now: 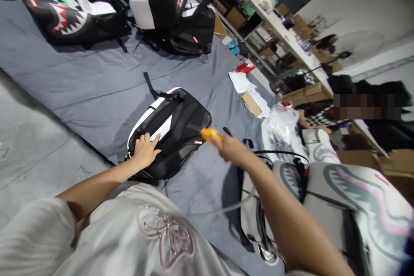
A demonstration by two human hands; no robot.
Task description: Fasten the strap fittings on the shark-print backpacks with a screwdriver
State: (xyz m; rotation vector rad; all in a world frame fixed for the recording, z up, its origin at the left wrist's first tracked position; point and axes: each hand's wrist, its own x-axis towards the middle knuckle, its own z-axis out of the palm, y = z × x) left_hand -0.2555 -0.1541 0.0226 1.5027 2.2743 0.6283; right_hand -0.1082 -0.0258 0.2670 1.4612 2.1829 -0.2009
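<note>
A black and white backpack (194,114) lies on the grey cloth (97,82) with its straps side up. My left hand (146,151) rests on its lower left part, fingers spread over a white patch. In my right hand (231,148) is an orange tool (211,136), blurred by motion, with its thin tip pointing left over the backpack's right side. The fingers are wrapped round the tool. A pale hose (223,210) runs below my right forearm.
Black and white shark-face bags (77,13) stand at the back left, with another stack (158,4) beside them. Grey shark-face bags (355,207) are at the right. Clear plastic (281,125) and papers (241,82) lie behind. A person's arm (302,118) shows at the right, near shelves.
</note>
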